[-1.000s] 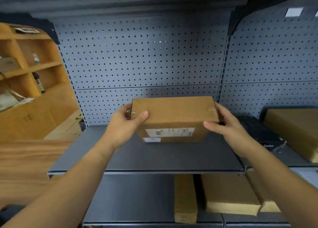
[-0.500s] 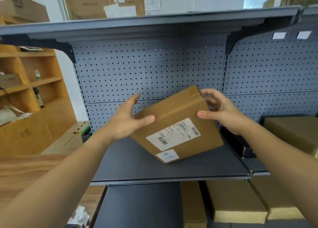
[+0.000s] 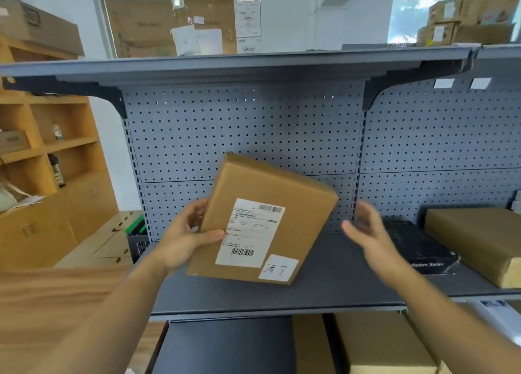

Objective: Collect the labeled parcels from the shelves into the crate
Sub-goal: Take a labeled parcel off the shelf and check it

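Note:
A brown cardboard parcel (image 3: 290,201) with a white shipping label and a small handwritten sticker is held tilted above the dark grey shelf (image 3: 338,286). My left hand (image 3: 186,238) grips its left edge, thumb on the labelled face, fingers behind. Off the box, my right hand (image 3: 366,232) hovers just to its right with fingers relaxed and holds nothing. No crate can be made out for certain.
A black box (image 3: 420,246) and a brown parcel (image 3: 476,241) lie on the shelf to the right. More brown boxes (image 3: 377,342) sit on the shelf below. Wooden shelving (image 3: 56,159) and a wooden table (image 3: 42,303) stand at left. A pegboard wall (image 3: 253,136) backs the shelf.
The parcel was lifted off the shelf and turned so its label faces me. My right hand has let go and drawn away to the right; my left hand alone holds it.

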